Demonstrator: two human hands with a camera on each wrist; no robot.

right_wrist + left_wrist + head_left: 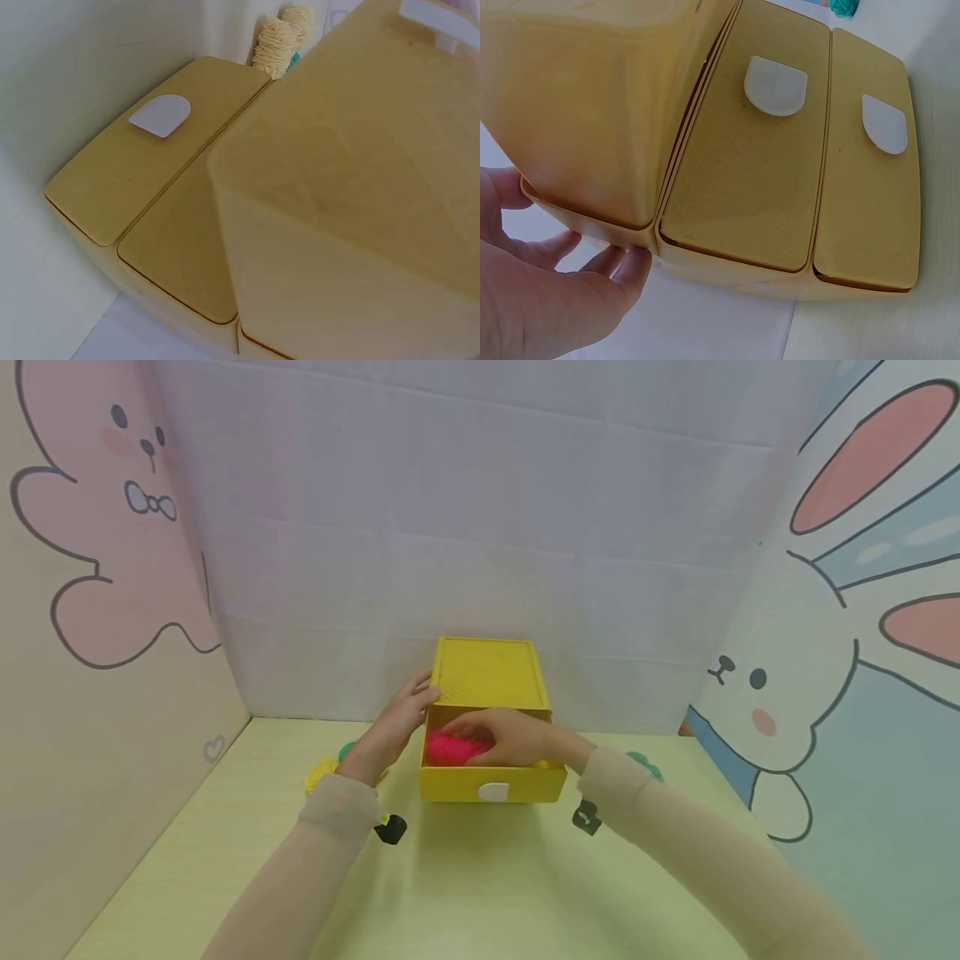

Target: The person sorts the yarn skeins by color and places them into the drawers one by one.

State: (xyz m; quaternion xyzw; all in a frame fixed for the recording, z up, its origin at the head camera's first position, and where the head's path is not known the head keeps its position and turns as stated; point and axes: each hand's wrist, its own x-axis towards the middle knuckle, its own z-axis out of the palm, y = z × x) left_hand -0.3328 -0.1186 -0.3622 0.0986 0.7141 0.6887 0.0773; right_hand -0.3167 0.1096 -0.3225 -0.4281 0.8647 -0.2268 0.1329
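A yellow drawer cabinet (487, 670) stands against the back wall, its top drawer (450, 783) pulled out toward me. Inside the drawer lies a bundle of bright pink yarn (450, 749). My right hand (513, 737) reaches in from the right, thumb and fingers curled over the yarn; the right wrist view does not show this hand. Against the cabinet's left side rests my left hand (401, 718). In the left wrist view its relaxed fingers (634, 270) touch the side near the front edge, below the pulled-out drawer. Two lower drawers (742, 165) with white tabs are closed.
Yellow yarn (321, 774) and green yarn (346, 750) lie on the table left of the cabinet, partly behind my left forearm. More green yarn (645, 764) lies to the right, behind my right sleeve. Cartoon-printed side walls (810, 693) and a pale back wall (480, 527) surround the table.
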